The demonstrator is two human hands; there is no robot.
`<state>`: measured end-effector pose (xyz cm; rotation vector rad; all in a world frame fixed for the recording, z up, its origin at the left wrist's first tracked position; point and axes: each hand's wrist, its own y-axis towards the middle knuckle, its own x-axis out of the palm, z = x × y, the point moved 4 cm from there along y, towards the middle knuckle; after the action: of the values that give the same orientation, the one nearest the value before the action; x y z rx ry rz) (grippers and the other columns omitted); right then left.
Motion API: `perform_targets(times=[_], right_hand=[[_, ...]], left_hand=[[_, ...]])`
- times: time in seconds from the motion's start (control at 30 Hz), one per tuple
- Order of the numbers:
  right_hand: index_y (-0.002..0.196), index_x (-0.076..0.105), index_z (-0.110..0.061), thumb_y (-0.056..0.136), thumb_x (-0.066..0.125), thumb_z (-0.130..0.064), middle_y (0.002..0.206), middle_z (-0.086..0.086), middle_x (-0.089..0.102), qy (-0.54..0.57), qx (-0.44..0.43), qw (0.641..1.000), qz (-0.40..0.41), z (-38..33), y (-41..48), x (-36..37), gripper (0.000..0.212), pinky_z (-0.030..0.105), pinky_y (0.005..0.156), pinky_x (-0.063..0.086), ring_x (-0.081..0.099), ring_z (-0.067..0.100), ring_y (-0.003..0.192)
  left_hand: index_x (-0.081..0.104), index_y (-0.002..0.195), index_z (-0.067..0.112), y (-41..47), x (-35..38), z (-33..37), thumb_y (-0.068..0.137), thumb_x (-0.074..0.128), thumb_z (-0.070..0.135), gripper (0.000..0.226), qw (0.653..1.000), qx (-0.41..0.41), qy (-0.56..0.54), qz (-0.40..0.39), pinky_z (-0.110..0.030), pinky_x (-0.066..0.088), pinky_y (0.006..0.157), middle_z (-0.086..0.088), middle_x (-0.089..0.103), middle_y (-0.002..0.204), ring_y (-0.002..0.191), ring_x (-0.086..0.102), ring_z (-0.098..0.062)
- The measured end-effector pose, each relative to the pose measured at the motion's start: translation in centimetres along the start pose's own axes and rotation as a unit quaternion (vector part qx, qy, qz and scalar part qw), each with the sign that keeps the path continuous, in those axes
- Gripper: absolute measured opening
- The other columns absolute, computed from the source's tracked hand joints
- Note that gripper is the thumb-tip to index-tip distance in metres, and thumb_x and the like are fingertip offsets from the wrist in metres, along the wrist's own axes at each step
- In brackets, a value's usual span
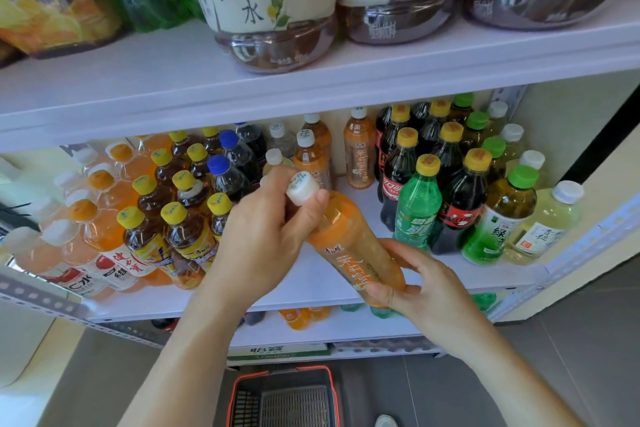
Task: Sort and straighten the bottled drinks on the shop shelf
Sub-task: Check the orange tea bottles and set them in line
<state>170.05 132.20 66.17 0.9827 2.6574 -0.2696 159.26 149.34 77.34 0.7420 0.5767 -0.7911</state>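
Above the white shelf (485, 274), left hand (266, 229) and right hand (422, 284) fingers curl round a tilted orange bottle (346, 239).

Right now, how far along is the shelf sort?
Done, apparently: yellow-capped tea bottles stand grouped on the left, cola bottles on the right. In hand: left hand grips the neck and right hand the base of a tilted orange tea bottle over bare shelf. Left: standing it by its matching bottles; a green soda bottle sits among the colas.
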Motion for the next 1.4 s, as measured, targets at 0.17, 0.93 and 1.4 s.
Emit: perform_targets(times=[0.17,0.93,1.4], right_hand=[[0.126,0.061,-0.021,0.085,0.067,-0.035,0.115,-0.007,0.061,-0.171,-0.137,0.96,0.175,-3.8,0.9,-4.4,0.044,0.037,0.095,0.049,0.057,0.013,0.109],[0.136,0.052,-0.01,0.078,0.075,0.002,0.114,0.016,0.057,-0.316,-0.189,0.907,0.203,-2.2,6.7,-6.5,0.063,0.053,0.084,0.051,0.057,0.038,0.103],[0.127,0.058,-0.002,0.081,0.059,0.011,0.124,0.019,0.052,-0.244,-0.246,0.884,0.314,-1.3,3.3,-4.2,0.049,0.04,0.096,0.047,0.052,0.033,0.116]], left_hand=[[0.053,0.102,0.005,0.9,2.5,0.1,0.092,0.036,0.057,0.056,0.982,0.082,0.172,0.002,-0.042,0.047,0.046,-0.009,0.061,0.064,0.057,0.058,-0.037],[0.045,0.135,0.009,16.0,14.6,-5.3,0.1,0.051,0.026,0.039,0.984,-0.12,0.097,-0.086,-0.032,0.04,0.073,-0.018,0.065,0.117,0.106,0.062,-0.038],[0.049,0.136,0.014,13.0,10.3,-7.9,0.095,0.056,0.018,0.042,0.884,0.018,0.448,-0.133,-0.046,0.035,0.107,-0.019,0.042,0.137,0.128,0.037,-0.038]])
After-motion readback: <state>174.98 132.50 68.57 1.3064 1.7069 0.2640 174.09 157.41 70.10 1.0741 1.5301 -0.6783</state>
